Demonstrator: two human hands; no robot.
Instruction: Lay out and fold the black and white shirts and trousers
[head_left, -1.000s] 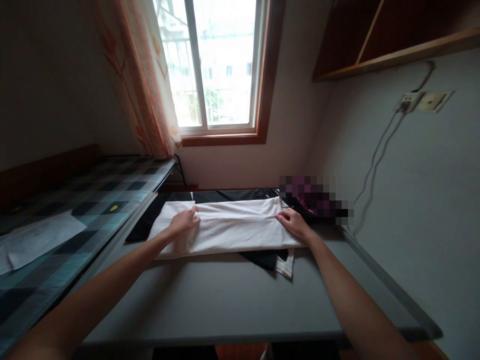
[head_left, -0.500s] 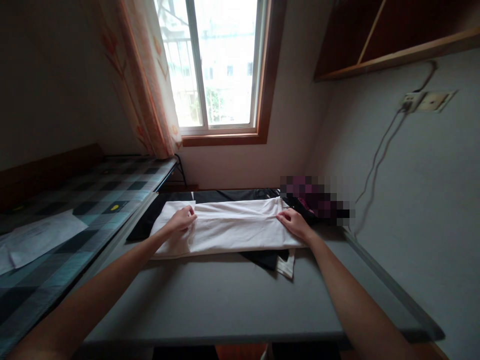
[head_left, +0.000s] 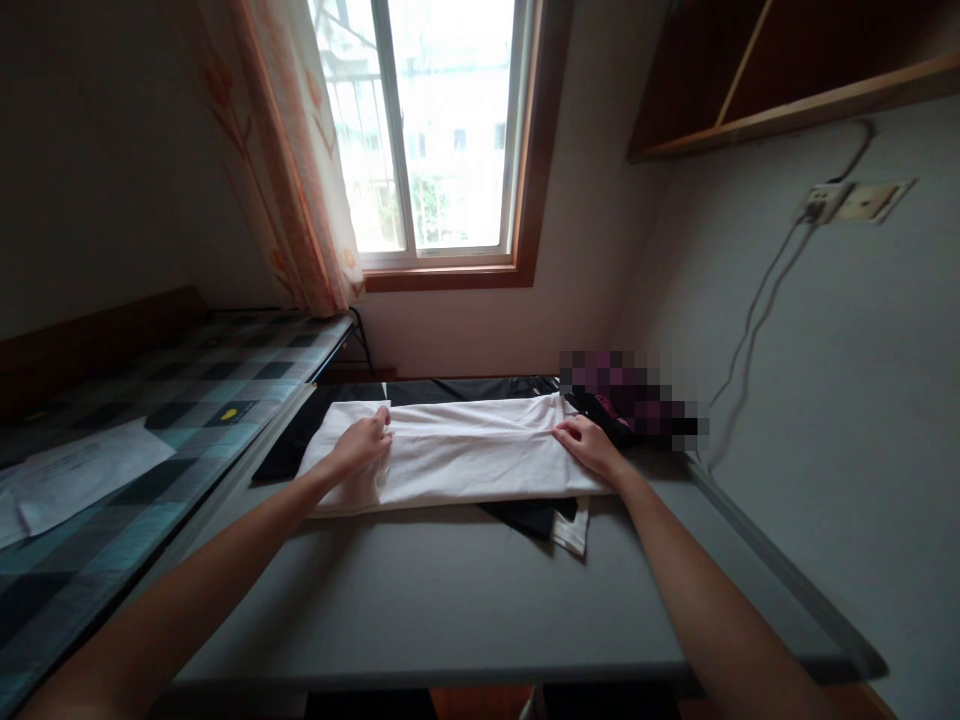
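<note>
A white cloth garment [head_left: 465, 460], folded into a long strip, lies across black clothing [head_left: 292, 440] on a grey table [head_left: 420, 600]. Near the strip's left end, my left hand [head_left: 364, 442] rests on the fabric with its fingers bent together at the edge of a folded-over part. My right hand [head_left: 589, 445] pinches the fabric near the right end. Below the strip, a black corner and a small white piece [head_left: 571, 530] stick out toward me.
Dark and purple items, partly blurred out, lie at the table's back right. A checkered bed [head_left: 262, 350] with papers [head_left: 82, 475] stands on the left. A window is behind, and cables [head_left: 750, 320] hang on the right wall.
My left hand has shifted very slightly up the fabric, its fingers more tucked down. My right hand stays in the same place.
</note>
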